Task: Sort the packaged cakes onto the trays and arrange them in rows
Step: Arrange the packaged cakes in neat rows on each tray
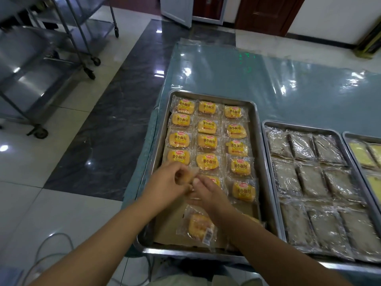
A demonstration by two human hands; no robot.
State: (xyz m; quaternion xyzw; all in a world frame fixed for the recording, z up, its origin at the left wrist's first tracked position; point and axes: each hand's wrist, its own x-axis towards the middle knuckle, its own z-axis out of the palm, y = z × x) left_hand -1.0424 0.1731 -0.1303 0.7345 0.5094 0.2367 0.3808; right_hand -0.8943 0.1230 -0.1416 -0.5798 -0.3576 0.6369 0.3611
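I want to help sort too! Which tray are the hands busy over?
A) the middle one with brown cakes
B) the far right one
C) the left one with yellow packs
C: the left hand and right hand are both over the left tray, and the left hand pinches a clear pack there.

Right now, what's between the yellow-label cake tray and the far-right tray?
A third tray filled with clear-wrapped pale brown cakes, seen in the head view.
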